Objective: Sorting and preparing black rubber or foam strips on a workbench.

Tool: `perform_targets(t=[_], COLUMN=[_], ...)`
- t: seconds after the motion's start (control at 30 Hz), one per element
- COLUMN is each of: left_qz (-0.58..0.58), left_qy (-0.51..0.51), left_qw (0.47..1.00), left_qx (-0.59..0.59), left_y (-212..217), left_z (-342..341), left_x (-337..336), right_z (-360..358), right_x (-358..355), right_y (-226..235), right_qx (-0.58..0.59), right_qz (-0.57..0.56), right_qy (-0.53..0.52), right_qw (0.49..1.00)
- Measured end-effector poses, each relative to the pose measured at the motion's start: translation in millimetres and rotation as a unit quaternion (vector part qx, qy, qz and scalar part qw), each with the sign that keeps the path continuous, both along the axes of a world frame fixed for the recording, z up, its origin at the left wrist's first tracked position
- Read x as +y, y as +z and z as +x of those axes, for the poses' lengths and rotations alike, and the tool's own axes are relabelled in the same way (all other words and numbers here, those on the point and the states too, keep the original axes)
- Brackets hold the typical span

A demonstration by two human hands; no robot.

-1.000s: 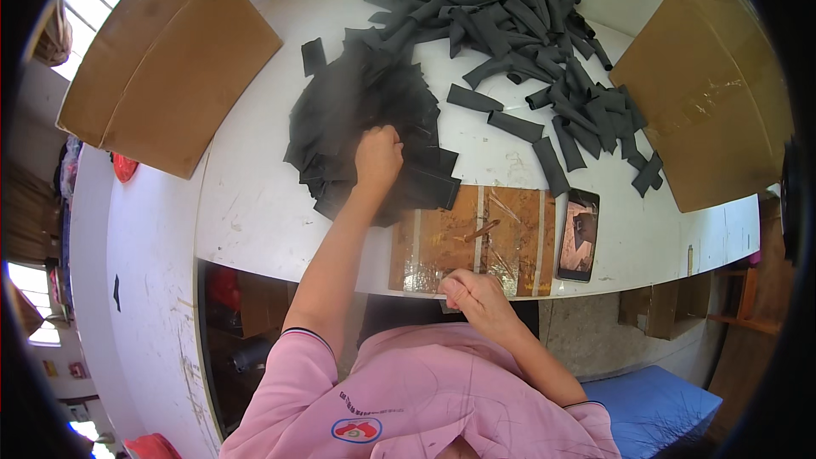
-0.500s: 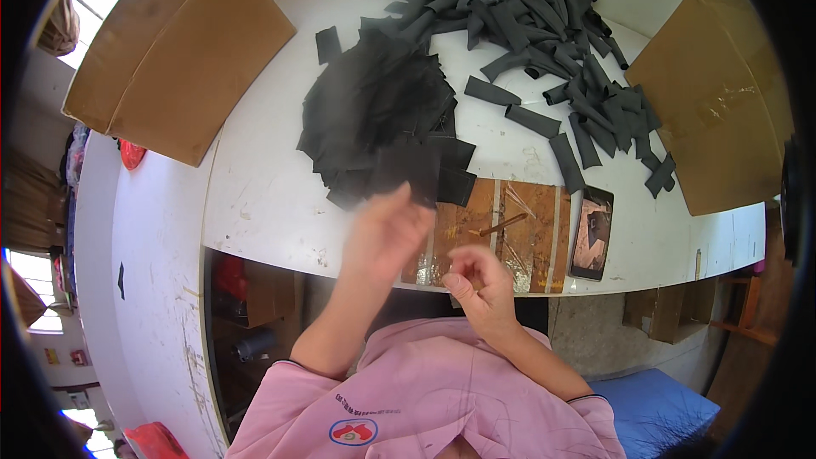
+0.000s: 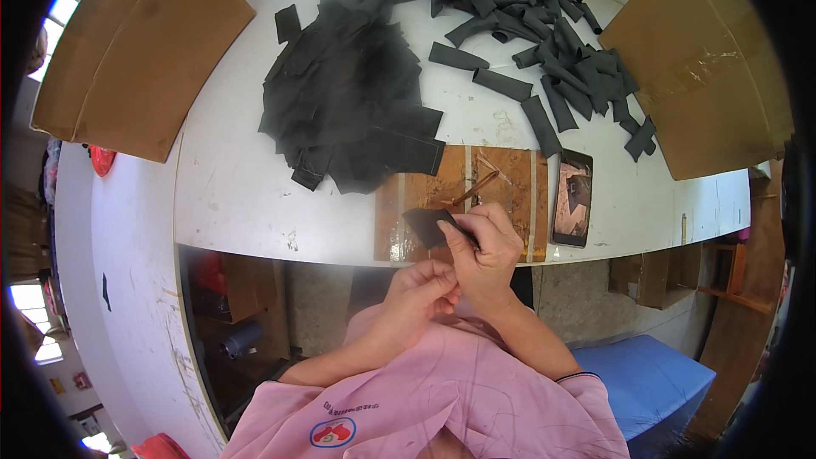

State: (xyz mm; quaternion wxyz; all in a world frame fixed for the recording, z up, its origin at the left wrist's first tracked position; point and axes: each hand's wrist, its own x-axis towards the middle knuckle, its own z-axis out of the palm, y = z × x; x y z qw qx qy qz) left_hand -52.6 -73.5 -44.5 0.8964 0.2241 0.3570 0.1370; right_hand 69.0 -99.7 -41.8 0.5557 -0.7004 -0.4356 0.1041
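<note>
Pinched in the right hand (image 3: 486, 248), thumb over fingers: a flat black piece (image 3: 429, 225), jutting left over the near edge of the wooden board (image 3: 501, 183). Curled just below, touching it, the left hand (image 3: 421, 285); grip there impossible to tell. Piece's right end hidden under the fingers.

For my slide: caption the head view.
Right hand pinches a black piece over a wooden board, left hand beside it.
</note>
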Motion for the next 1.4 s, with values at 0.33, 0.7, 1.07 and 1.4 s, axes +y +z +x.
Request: perform_targets(t=[0.33,0.7,1.07,1.4], left_qz=[0.263,0.396,0.61,0.125], left_qy=[0.14,0.042,0.134,0.01], left_qw=[0.953,0.907,0.748,0.989], left_qx=[0.051,0.133,0.225,-0.081], left_y=[30.6,7.5,-9.8,-2.6], left_z=[11.7,5.5,16.0,8.1], left_x=[17.3,31.4,22.1,50.9], right_z=[6.8,4.9,-0.3,14.4], right_x=[-3.1,-16.4,-5.0,-11.3], right_y=[-13.1,10.3,-8.5,-25.5], right_qx=[-0.222,0.024,-0.191,0.548], right_qz=[0.051,-0.038,-0.03,-0.016], right_qy=[0.013,0.133,0.091,0.191], right_qw=[0.974,0.99,0.977,0.814])
